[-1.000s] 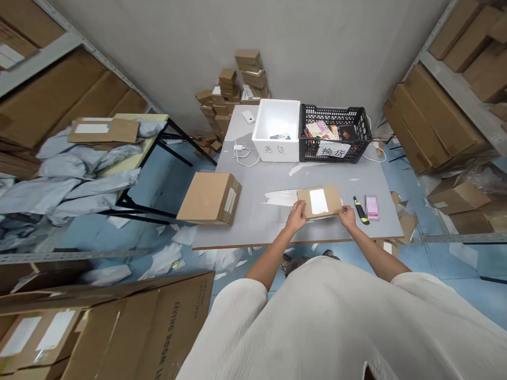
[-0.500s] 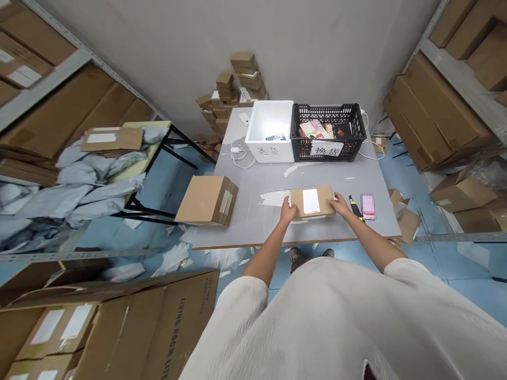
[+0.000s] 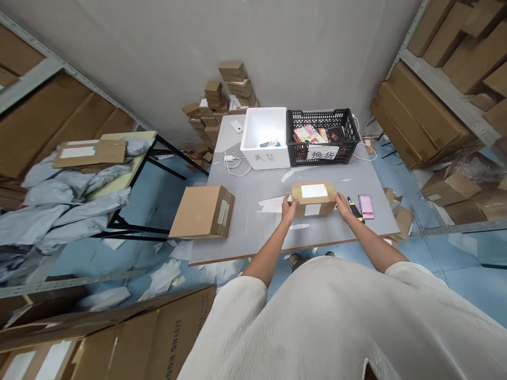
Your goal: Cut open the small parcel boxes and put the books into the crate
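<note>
"Head view, what do you get?"
"I see the left hand (image 3: 289, 209) and the right hand (image 3: 343, 205) holding a small box (image 3: 314, 201) between them, fingers bent against its two ends."
"And where is it?"
"Over the front part of the table (image 3: 253, 229); from here I can't tell whether it touches. A knife (image 3: 355, 209) lies just beside the right hand."

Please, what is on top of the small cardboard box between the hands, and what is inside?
A white label lies on top of the small cardboard box, held between the left hand and right hand. Its inside cannot be seen; the closed faces cover it.
</note>
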{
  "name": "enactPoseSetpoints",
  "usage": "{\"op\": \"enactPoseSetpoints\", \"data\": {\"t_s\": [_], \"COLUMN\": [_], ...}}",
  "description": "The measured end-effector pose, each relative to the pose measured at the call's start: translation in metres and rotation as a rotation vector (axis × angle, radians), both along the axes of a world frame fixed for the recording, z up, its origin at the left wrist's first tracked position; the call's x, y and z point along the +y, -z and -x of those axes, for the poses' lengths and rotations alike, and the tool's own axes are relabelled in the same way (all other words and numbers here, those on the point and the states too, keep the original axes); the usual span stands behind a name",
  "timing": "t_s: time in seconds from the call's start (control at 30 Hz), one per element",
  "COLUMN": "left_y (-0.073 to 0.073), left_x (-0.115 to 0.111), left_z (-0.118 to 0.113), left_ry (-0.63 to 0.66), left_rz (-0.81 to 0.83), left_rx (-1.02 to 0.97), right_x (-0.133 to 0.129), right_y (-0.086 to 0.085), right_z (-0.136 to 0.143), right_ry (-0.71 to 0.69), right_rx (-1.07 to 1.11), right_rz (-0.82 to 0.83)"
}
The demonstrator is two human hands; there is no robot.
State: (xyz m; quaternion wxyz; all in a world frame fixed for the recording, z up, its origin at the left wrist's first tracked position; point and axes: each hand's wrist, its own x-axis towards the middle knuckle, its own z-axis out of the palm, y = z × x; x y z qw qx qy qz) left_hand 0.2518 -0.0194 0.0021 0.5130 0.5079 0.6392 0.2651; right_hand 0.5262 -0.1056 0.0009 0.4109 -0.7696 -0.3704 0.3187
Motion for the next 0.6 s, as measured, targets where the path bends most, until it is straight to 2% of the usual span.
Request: {"op": "enactPoseSetpoints", "data": {"t_s": [0.13,0.3,0.47,0.6], "left_y": [0.002,0.002,0.007,0.013], "left_x": [-0.007,-0.008,-0.009,-0.001], "left_z": [0.005,0.013,0.021,0.020], "left_ry": [0.022,0.064,0.141,0.126], "left_rz": [0.007,-0.005,0.024,0.073], "left_rx": [0.135,0.228,0.340,0.312], "right_x": [-0.007,-0.002,-0.004,0.000], "right_y": [-0.005,-0.010,0.000,0.010], "right_z": [0.007,0.011,0.004,0.000], "right_ry": [0.020,0.023,0.057,0.052], "right_rx": [0.072,0.007,-0.094,-0.099], "right_rz": [0.068,0.162,0.330,0.285]}}
